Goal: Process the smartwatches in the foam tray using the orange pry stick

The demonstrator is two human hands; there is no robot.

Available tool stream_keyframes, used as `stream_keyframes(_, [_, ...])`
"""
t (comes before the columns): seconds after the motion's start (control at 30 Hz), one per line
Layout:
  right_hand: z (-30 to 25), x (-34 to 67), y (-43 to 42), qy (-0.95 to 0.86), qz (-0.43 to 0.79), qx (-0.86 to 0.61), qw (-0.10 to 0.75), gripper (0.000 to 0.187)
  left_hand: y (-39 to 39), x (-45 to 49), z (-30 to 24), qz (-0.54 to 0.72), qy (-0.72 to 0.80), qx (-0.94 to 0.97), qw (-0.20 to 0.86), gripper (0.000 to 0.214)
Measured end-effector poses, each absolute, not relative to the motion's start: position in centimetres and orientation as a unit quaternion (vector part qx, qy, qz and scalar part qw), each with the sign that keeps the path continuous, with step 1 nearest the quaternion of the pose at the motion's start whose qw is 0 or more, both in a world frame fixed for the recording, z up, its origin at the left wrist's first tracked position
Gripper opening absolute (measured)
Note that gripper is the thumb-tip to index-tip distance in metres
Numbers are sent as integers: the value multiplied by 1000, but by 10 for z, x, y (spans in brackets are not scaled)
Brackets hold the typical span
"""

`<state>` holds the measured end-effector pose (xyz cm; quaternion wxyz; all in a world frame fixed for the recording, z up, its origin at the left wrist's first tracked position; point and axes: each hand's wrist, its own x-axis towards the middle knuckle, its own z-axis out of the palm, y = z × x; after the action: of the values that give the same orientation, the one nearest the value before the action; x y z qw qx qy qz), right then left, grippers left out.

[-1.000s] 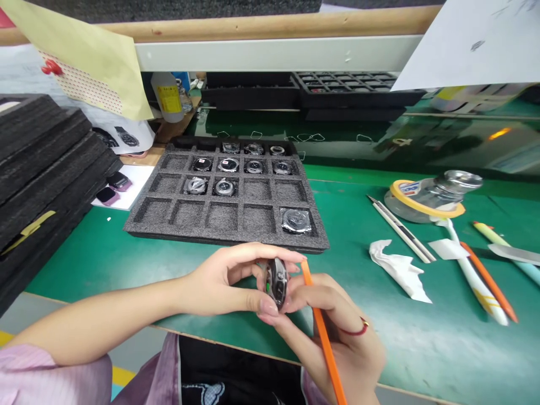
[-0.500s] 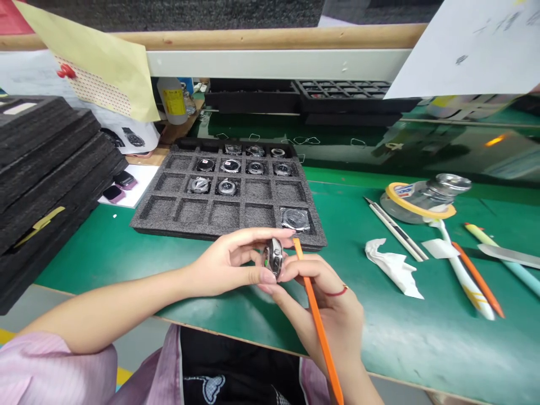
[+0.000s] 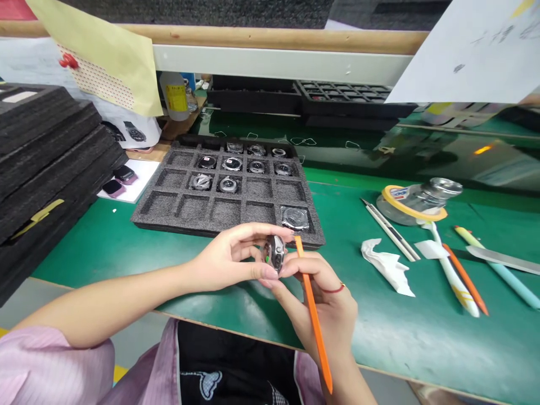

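Observation:
Between the fingers and thumb of my left hand (image 3: 236, 256) is a round watch case (image 3: 275, 253), dark with a silvery rim, held on edge with a small green spot on its left face. The fingertips of my right hand (image 3: 324, 295) meet the case's right side. That same hand also keeps an orange plastic stick (image 3: 312, 309) between its fingers, with the flat tip pointing up and away. Just beyond my hands lies a black foam tray (image 3: 189, 224) with several watch cases in its compartments. One wrapped in clear film (image 3: 294, 217) sits in the near right compartment.
Stacked foam trays (image 3: 46, 185) rise at the left, beside two small pink-edged watches (image 3: 120, 181). To the right are a crumpled tissue (image 3: 388, 267), tweezers (image 3: 390, 230), a glass jar (image 3: 422, 199), a white brush (image 3: 453, 275) and another orange stick (image 3: 468, 281). A shelf beam (image 3: 274, 59) crosses above.
The view has shifted slightly. The watch case is turned a little more toward me, showing more of its side; both hands keep the same hold.

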<state>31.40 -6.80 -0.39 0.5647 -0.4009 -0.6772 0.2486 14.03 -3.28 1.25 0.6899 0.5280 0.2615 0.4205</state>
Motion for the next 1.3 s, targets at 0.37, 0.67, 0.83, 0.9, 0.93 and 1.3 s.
stream_keyframes(0.37, [-3, 313, -70, -673, 254, -403, 566, 21, -33, 139, 15, 412, 268, 537, 685, 48])
stream_keyframes(0.67, [0, 314, -70, -678, 255, -395, 565, 21, -33, 138, 18, 389, 290, 539, 688, 49])
stream_keyframes(0.83, [-1, 315, -70, -675, 249, -390, 574, 22, -33, 139, 16, 392, 272, 540, 694, 49])
stream_keyframes(0.9, [-1, 315, -70, -679, 248, -390, 571, 22, -33, 139, 15, 391, 267, 539, 696, 49])
stream_keyframes(0.93, [-1, 316, -70, -681, 247, -390, 568, 22, -33, 139, 15, 393, 264, 539, 697, 49])
stream_keyframes(1.3, [1, 319, -71, -695, 252, -378, 558, 18, -36, 140, 17, 399, 268, 578, 659, 49])
